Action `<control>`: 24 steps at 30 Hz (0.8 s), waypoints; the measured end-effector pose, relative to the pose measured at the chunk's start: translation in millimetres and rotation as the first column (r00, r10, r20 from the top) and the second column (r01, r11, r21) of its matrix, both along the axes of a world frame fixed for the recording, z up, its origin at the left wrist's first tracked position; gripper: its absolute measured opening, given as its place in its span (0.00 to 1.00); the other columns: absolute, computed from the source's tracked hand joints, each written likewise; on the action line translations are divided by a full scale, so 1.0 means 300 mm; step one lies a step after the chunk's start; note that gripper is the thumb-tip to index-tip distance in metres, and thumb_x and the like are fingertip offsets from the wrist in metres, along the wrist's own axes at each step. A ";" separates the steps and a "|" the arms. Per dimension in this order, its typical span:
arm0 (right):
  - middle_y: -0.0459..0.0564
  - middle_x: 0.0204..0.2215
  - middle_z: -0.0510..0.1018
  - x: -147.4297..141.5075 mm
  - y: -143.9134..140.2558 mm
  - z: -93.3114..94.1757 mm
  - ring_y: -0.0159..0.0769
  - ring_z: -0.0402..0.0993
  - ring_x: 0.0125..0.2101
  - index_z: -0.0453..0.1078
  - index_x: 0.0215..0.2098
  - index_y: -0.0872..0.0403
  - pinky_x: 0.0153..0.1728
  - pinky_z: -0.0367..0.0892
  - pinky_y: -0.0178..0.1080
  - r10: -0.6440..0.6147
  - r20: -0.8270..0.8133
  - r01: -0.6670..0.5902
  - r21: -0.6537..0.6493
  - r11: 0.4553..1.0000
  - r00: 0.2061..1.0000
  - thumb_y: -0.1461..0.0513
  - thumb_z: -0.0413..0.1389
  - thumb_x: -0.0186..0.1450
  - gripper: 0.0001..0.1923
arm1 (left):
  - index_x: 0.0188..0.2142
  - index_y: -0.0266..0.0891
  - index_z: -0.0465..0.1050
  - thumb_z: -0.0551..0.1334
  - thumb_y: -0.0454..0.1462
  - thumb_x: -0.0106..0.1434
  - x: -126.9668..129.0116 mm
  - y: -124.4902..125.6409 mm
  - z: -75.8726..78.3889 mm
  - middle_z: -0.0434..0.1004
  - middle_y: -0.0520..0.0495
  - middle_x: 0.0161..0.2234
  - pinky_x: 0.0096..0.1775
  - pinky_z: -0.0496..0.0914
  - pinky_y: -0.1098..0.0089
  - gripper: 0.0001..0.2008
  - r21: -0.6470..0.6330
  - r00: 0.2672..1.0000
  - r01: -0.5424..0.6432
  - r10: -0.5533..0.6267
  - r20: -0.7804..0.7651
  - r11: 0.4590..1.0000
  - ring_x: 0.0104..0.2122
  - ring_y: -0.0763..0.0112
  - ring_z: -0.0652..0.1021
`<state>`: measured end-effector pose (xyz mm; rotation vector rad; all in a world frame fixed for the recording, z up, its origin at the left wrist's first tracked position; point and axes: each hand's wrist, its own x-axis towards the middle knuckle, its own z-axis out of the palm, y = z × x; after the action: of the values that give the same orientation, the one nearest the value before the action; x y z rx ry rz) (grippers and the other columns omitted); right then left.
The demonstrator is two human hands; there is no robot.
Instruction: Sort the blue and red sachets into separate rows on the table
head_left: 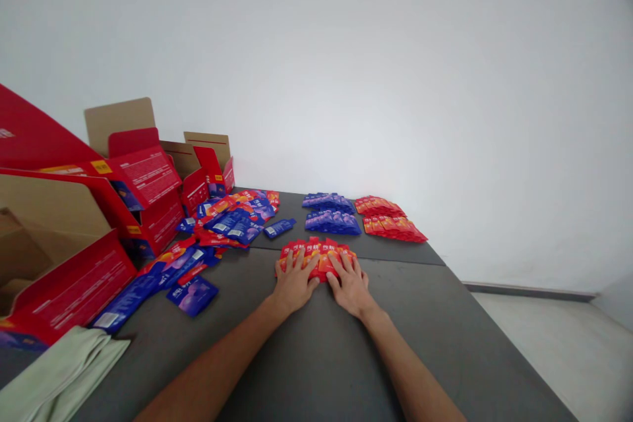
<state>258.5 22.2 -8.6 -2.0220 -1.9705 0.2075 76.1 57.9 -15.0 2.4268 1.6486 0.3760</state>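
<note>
Bare forearms (237, 357) come up from the bottom edge over a dark grey table (306, 369), w/ a folded pale green cloth (62, 376) at the lower left corner.

Both hands are palm down, side by side w/ a gap btwn, on 1 overlapping row of red pkts (315, 248), which lies mid-table in front of the person. Left hand (295, 285) has its fingers spread over the row's left part; right hand (350, 287) has its fingers spread over the right part. Both thumbs angle inward at the near edge (pkts partly hidden under the fingers).

Beyond, toward the wall (346, 66): 2 blue rows (332, 221), 1 behind the other, & just right of them 2 red rows (393, 228), same arrangement, all overlapping like shingles.

Left side: mixed heap (240, 219) of red & blue pkts, loosely jumbled; 1 single blue pkt (279, 228) lies just right of it, apart from the rows. Nearer, another blue pkt (192, 295) lies at the edge of more loose pkts (129, 300). Red cardboard boxes (143, 178), flaps up & brown inside, crowd the far left.
</note>
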 end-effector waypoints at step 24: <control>0.47 0.68 0.49 0.260 -0.024 -0.004 0.51 0.40 0.67 0.50 0.67 0.37 0.59 0.46 0.58 -0.043 0.017 0.043 0.020 0.999 0.999 0.46 0.39 0.70 0.27 | 0.66 0.62 0.46 0.54 0.50 0.64 0.265 -0.005 0.011 0.42 0.49 0.70 0.58 0.43 0.35 0.32 0.007 0.998 0.058 -0.058 0.013 0.998 0.67 0.41 0.43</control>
<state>336.5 15.0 -9.7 -2.0581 -1.9295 0.1605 155.7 56.4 -11.7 2.4649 1.5704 0.3880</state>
